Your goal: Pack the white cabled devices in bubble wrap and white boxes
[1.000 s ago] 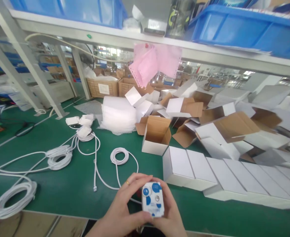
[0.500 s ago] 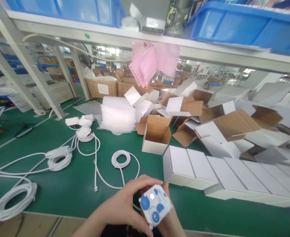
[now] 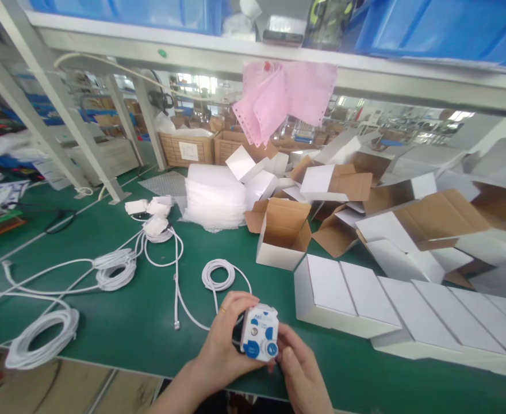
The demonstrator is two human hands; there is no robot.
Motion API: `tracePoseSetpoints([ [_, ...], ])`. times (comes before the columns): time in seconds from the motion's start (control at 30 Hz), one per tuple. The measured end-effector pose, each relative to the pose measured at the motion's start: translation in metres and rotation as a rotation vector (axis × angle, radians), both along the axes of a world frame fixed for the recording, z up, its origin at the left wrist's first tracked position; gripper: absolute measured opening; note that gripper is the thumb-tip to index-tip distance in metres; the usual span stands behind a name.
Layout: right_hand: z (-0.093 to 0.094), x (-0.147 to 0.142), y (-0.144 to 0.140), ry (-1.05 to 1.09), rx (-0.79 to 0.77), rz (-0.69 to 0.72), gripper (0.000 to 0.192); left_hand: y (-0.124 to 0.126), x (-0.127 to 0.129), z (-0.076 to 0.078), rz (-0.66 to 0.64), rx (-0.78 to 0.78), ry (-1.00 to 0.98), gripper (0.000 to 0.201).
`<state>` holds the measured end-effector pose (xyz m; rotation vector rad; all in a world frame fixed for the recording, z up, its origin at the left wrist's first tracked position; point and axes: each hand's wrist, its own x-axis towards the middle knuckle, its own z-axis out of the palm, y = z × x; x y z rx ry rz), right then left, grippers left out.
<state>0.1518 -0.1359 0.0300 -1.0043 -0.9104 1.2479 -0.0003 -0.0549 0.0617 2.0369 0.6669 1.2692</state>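
1. White device [image 3: 259,333] with blue patches on its face: held in the air above the near edge of the green bench [image 3: 141,328], between the two hands, patterned face towards the wearer, slightly tilted

2. Left hand [image 3: 222,342]: clamped on the device from its left; fingers bent over the upper left edge, thumb side beneath the lower edge; forearm rises from the lower left of the view; ring [image 3: 223,310] on one finger

3. Right hand [image 3: 301,365]: at the device's right side, fingers curled, fingertips at its lower right edge; the hand is angled up and inward from the lower right; whether these fingers grip or merely touch, cannot tell

4. Coiled white cable [image 3: 218,275]: lying on the bench just beyond the left hand; one strand runs down towards that hand and passes out of sight behind it

5. Row of closed white boxes [image 3: 348,293]: beyond and to the right of the right hand, standing side by side

6. Open box [image 3: 281,256]: just behind the row's left end, flaps up, brown inside

7. Stack of white wrap [image 3: 214,198]: left of the open box, farther back

8. Pink sheets [image 3: 279,103]: hanging from the shelf [image 3: 192,43] above
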Motion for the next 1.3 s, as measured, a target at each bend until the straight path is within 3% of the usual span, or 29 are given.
tracePoseSetpoints([
  [0.13, 0.011, 0.004, 0.003, 0.024, -0.070, 0.025, 0.045, -0.001, 0.000, 0.001, -0.021, -0.011, 0.019, 0.069],
  [0.4, 0.028, -0.005, -0.001, 0.158, -0.125, -0.059, 0.044, -0.002, 0.000, 0.002, -0.039, -0.067, 0.083, 0.064],
  [0.57, 0.028, -0.003, 0.001, 0.153, -0.106, -0.019, 0.044, -0.001, -0.001, -0.001, -0.041, -0.087, 0.071, 0.067],
  [0.7, 0.024, -0.002, 0.001, 0.179, -0.127, -0.018, 0.041, -0.001, -0.005, 0.000, -0.059, -0.143, 0.109, 0.082],
  [0.87, 0.012, -0.005, 0.001, 0.201, -0.154, -0.105, 0.046, 0.001, -0.008, 0.010, -0.129, -0.167, 0.118, 0.073],
  [1.0, 0.009, -0.002, 0.001, 0.170, -0.129, -0.096, 0.049, 0.000, -0.004, 0.023, -0.040, -0.335, 0.077, 0.077],
  [1.13, 0.025, -0.004, -0.001, 0.055, -0.071, -0.111, 0.041, -0.001, 0.003, 0.038, 0.023, -0.498, -0.008, 0.064],
  [1.3, 0.046, -0.019, -0.003, 0.020, -0.058, -0.252, 0.041, 0.000, 0.003, 0.047, 0.025, -0.584, -0.048, 0.060],
])
